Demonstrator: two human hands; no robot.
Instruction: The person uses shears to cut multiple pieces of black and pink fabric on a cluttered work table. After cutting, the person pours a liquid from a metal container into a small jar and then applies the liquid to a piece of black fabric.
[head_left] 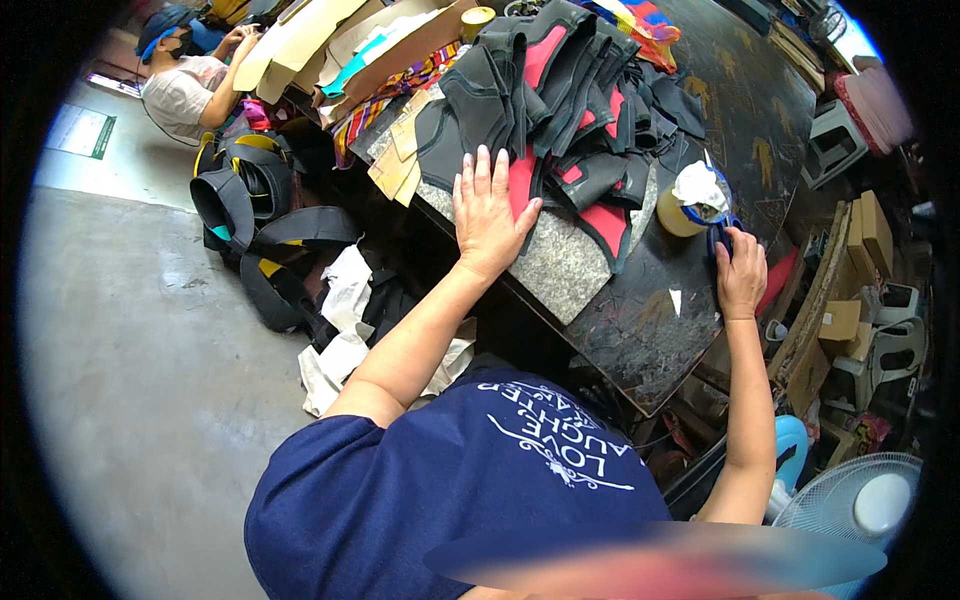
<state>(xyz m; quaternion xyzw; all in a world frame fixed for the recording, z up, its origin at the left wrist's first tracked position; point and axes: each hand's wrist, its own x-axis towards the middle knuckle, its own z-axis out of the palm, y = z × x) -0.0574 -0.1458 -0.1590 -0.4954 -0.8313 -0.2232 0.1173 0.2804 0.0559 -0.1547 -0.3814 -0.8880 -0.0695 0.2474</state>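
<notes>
My left hand (490, 220) lies flat, fingers stretched out, at the near edge of a heap of dark grey fabric pieces (480, 105) with red-pink undersides. Beneath the heap's near part is a speckled grey slab (565, 275). At the table's right side my right hand (742, 275) has its fingers curled at the blue handles of what look like scissors (714, 238). These lie against a yellowish tub (678, 215) with a blue rim, topped by crumpled white material (699, 186). The fingertips partly cover the handles.
The dark, worn table (640, 350) has its near corner close to my body. Black straps with yellow parts (265, 200) and white cloth scraps (345, 290) lie at left. Cardboard (300, 45) stands far left, near another person (185, 85). A fan (870, 510) is at lower right.
</notes>
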